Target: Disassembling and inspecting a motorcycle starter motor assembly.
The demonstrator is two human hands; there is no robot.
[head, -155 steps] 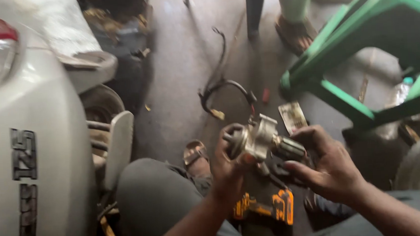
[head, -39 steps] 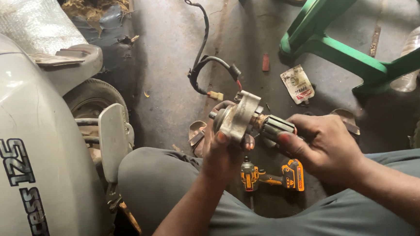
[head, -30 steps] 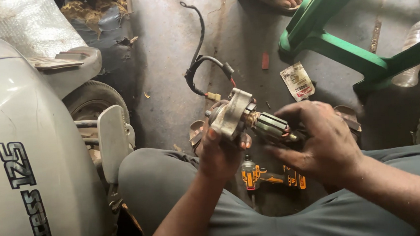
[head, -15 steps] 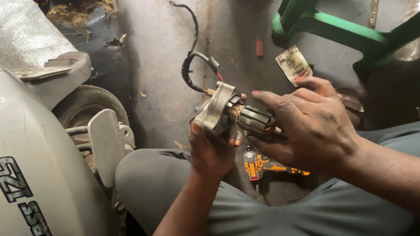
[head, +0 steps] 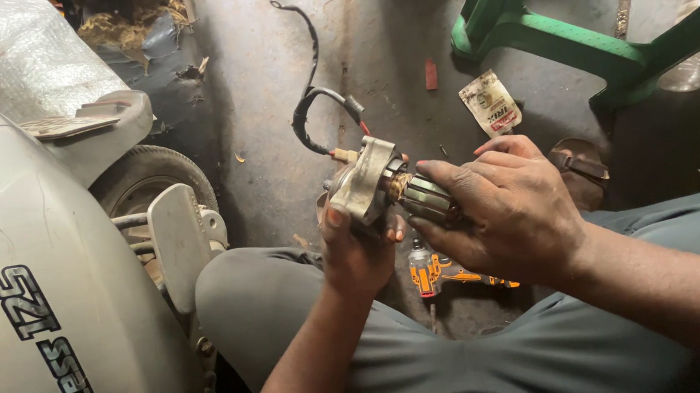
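Observation:
My left hand (head: 356, 253) grips a grey metal end cover (head: 362, 179) of a small starter motor from below, thumb on its left edge. My right hand (head: 506, 207) wraps around the ribbed armature (head: 427, 198) that sticks out of the cover to the right, with a brass-coloured ring showing where the two parts meet. Both parts are held above my knees, over the concrete floor.
A white scooter body (head: 41, 304) and its rear wheel (head: 151, 180) fill the left. A black cable with red wire (head: 312, 114), a small packet (head: 488, 103), an orange power tool (head: 444, 270), a green plastic stool (head: 599, 39) and a sandal (head: 582, 170) lie on the floor.
My right hand has shifted over the armature and now covers most of it. The motor has tilted and the view has drifted slightly, bringing the stool higher in frame.

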